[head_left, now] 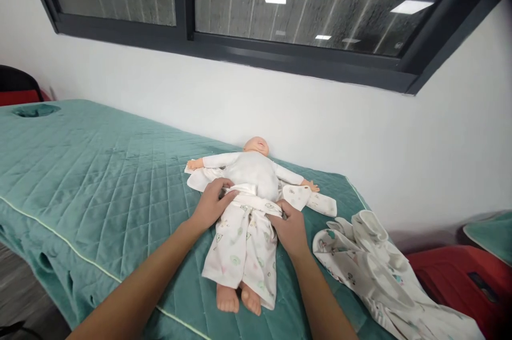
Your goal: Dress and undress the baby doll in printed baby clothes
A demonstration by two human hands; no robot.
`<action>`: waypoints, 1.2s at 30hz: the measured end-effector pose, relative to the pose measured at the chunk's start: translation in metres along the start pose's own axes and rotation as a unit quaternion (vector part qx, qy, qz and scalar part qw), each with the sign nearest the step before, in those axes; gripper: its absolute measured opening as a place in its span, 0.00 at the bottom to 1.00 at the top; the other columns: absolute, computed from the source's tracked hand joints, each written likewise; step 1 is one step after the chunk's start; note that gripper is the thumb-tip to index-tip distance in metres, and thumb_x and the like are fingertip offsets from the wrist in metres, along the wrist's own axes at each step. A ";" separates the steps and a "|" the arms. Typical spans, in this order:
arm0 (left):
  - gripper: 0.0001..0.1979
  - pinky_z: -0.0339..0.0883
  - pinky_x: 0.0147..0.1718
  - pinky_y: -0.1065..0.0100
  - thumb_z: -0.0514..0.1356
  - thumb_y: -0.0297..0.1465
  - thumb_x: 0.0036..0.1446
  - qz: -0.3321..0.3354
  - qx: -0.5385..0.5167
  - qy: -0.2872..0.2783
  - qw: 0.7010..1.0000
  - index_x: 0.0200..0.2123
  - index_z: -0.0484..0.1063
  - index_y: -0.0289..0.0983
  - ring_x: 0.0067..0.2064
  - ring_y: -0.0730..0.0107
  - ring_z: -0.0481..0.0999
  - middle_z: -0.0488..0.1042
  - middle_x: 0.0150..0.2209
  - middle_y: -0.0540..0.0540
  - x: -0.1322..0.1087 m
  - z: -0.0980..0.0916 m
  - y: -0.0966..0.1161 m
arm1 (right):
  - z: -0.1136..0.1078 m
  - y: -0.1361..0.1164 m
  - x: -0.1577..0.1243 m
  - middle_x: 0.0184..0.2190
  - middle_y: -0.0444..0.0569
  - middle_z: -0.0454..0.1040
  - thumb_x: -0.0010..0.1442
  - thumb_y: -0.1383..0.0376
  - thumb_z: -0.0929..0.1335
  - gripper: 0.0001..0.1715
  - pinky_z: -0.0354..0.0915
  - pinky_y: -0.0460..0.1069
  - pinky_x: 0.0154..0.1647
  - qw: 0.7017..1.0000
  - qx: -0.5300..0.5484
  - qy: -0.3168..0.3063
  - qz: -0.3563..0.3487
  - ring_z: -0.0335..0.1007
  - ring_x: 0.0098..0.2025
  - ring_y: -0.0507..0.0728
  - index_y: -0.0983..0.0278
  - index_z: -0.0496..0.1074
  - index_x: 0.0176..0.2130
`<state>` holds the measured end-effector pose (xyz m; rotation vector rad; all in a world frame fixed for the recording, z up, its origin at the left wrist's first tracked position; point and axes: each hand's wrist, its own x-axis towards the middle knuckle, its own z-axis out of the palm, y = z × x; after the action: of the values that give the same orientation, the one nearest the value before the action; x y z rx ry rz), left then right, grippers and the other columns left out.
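Note:
A baby doll [250, 169] with a white cloth body lies on its back on the green quilted bed cover [120, 180]. Its arms are spread and its bare feet point toward me. Printed white baby pants [236, 241] cover its legs up to the waist. At the left end of the waistband, my left hand [212, 202] pinches the fabric between thumb and fingers. My right hand [293, 227] grips the waistband's other end, its fingertips partly hidden in the cloth. Beneath the doll an opened printed baby top [323, 203] shows on both sides.
More printed baby clothing [372, 276] lies heaped at the bed's right end. Beyond it stands a red case or seat [452, 281]. A white wall [200, 95] with a dark-framed window [320, 57] runs behind the bed. The cover has a round hole [36, 111] at far left.

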<state>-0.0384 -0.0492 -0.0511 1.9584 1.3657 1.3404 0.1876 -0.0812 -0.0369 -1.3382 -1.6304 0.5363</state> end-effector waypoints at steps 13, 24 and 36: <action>0.15 0.58 0.31 0.70 0.56 0.43 0.59 -0.060 -0.119 0.049 0.990 0.28 0.67 0.38 0.29 0.72 0.64 0.66 0.25 0.53 0.048 0.025 0.002 | 0.005 0.001 0.000 0.37 0.45 0.70 0.59 0.58 0.68 0.13 0.62 0.49 0.41 0.999 0.012 -0.028 -0.037 0.66 0.39 0.56 0.61 0.67 0.42; 0.23 0.54 0.27 0.70 0.53 0.47 0.61 -0.127 -0.084 0.048 0.987 0.21 0.60 0.37 0.26 0.73 0.59 0.58 0.20 0.54 -0.034 0.003 0.022 | 0.010 0.010 0.003 0.38 0.47 0.67 0.55 0.69 0.65 0.05 0.61 0.52 0.44 0.987 -0.077 0.006 -0.138 0.64 0.42 0.58 0.61 0.63 0.34; 0.11 0.63 0.43 0.65 0.63 0.37 0.56 -0.080 -0.098 -0.006 0.992 0.41 0.71 0.39 0.42 0.66 0.70 0.71 0.40 0.47 -0.063 -0.004 0.027 | 0.002 0.001 -0.021 0.32 0.43 0.71 0.48 0.68 0.66 0.14 0.62 0.51 0.39 0.999 -0.022 0.023 0.015 0.68 0.36 0.57 0.61 0.65 0.38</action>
<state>-0.0326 -0.1172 -0.0591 1.6888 1.3027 1.3302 0.1864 -0.0999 -0.0464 -1.3997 -1.5952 0.4867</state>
